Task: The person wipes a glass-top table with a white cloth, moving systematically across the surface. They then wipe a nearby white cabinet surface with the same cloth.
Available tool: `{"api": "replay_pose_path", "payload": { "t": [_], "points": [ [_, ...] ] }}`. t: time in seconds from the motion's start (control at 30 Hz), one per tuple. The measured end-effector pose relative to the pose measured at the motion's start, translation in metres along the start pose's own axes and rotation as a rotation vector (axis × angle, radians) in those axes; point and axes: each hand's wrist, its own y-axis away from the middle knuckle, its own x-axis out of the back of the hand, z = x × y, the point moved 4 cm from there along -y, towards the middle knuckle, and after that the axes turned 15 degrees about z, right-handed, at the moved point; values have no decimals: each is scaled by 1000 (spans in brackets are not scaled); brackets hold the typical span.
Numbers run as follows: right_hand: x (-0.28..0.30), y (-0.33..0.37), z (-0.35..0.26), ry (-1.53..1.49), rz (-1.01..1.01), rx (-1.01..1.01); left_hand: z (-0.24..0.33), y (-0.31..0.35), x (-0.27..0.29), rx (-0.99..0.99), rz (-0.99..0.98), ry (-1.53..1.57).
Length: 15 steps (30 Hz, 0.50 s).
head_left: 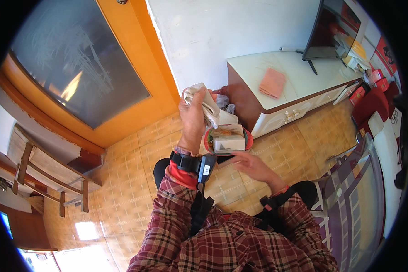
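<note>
Raised in front of me, my left hand [193,120] grips a folded whitish cloth [209,109], which hangs down on the hand's right side. My right hand [255,168] is lower and nearer, holding nothing, with its fingers stretched out toward the left. Just beyond it stands a container with a red rim [249,140]. Inside this container are a white box [229,144] and some smaller items I cannot make out. A folded pink towel [272,83] lies on top of the cabinet, beyond the reach of both hands.
The low cabinet [245,68] at the right carries a television [333,34]. Plastic bags [223,102] lie beside its left end. An orange door [161,88] is at the far left, with a wooden bench [54,163] nearer. A glass-topped table [356,190] stands at the right.
</note>
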Motion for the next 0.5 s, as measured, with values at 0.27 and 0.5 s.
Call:
{"api": "replay_pose_path", "payload": {
  "t": [0.27, 0.5],
  "points": [
    [-74, 13, -69, -366, -299, -30, 52, 33, -29, -331, -93, 54],
    [5, -26, -130, -324, 273, 227, 26, 43, -42, 83, -337, 28]
  ]
}}
